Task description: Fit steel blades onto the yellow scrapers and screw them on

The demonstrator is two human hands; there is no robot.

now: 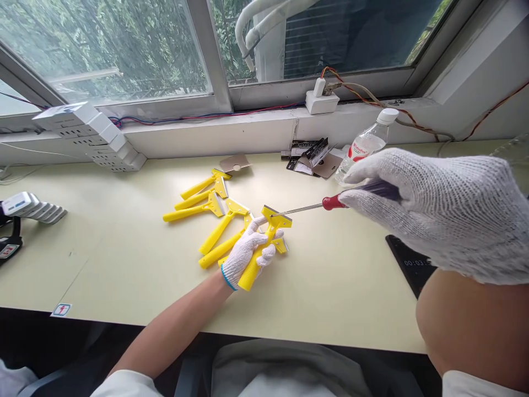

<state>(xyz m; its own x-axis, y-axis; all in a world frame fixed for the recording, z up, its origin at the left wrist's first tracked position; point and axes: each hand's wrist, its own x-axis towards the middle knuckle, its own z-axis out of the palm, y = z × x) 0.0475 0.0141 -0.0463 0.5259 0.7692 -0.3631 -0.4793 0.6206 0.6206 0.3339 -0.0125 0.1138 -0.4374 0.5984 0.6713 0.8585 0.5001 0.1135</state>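
Observation:
In a white knit glove with a blue cuff, my left hand (pixel 247 251) is closed around the handle of a yellow scraper (pixel 258 259), its wide head tilted up and away. My right hand (pixel 446 204), also gloved, grips a screwdriver (pixel 333 202) by its handle, most of which the fingers hide. The thin shaft runs left, and its tip meets the scraper's head near a screw. More yellow scrapers lie on the table beside and under my left hand, among them one (pixel 194 212) to the left and one (pixel 223 221) nearer.
Behind the scrapers lie a cardboard piece (pixel 235 163) and black packaging (pixel 309 155). A plastic bottle (pixel 366 144) stands behind my right hand, a phone (pixel 407 264) lies below it. White boxes (pixel 93 135) are stacked at back left; white devices (pixel 33 207) sit at the left edge.

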